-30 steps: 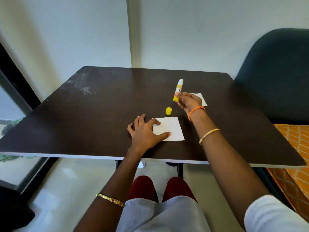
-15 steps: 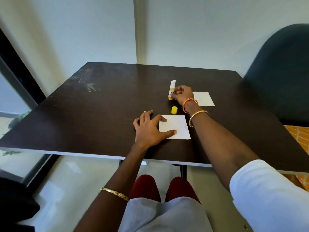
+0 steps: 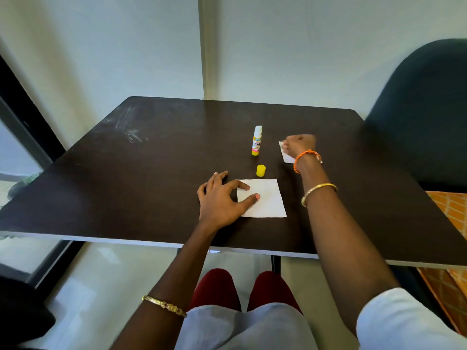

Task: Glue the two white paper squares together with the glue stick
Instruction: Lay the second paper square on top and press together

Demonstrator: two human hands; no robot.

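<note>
Now: glue stick [image 3: 257, 140], uncapped, no longer in my right hand [image 3: 300, 145]; it stands alone on the worktop [image 3: 151, 178], its yellow cap [image 3: 260, 171] just in front. Right hand has shifted onto the far paper square [image 3: 286, 159]; blurred, so whether its fingers pinch the sheet I cannot tell. Left hand [image 3: 218, 200], fingers spread flat, presses the near paper square [image 3: 265, 198]. Judgement: gluing appears finished, joining comes next.

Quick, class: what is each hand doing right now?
Left hand: open, fingers pressing the near paper square.
Right hand: blurred, curled over the far paper square; grip cannot be told.
</note>
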